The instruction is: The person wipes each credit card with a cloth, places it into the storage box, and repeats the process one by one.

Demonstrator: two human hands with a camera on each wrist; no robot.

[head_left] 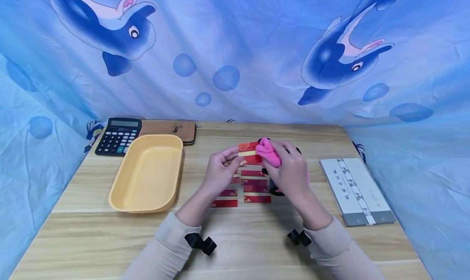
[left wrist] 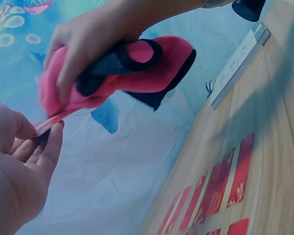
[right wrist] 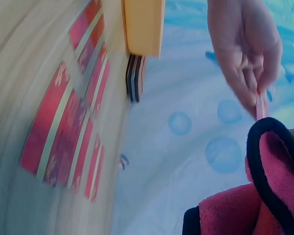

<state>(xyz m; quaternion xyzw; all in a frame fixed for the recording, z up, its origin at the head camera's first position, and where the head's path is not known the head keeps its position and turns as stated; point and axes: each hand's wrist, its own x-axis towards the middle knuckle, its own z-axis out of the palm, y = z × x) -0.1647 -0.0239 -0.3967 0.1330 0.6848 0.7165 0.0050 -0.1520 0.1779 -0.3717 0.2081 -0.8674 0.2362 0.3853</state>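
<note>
Raised over the table, my left hand [head_left: 219,170] pinches a red card with a pale stripe [head_left: 247,153] by its left edge, between thumb and fingers. My right hand [head_left: 291,170] grips a bunched pink cloth with black edging [head_left: 268,151] and holds it against the card's right end. In the left wrist view the cloth [left wrist: 152,73] folds round the far end of the card [left wrist: 51,122], which is seen almost edge-on. Below the hands, several similar red cards [head_left: 257,199] lie in two columns on the wooden table, partly hidden by my hands.
A yellow plastic tray [head_left: 147,208] stands on the left. Behind it are a black calculator [head_left: 118,136] and a brown notebook [head_left: 158,127]. On the right lies a banded white book [head_left: 356,192]. A blue dolphin-print curtain [head_left: 257,47] hangs behind the table.
</note>
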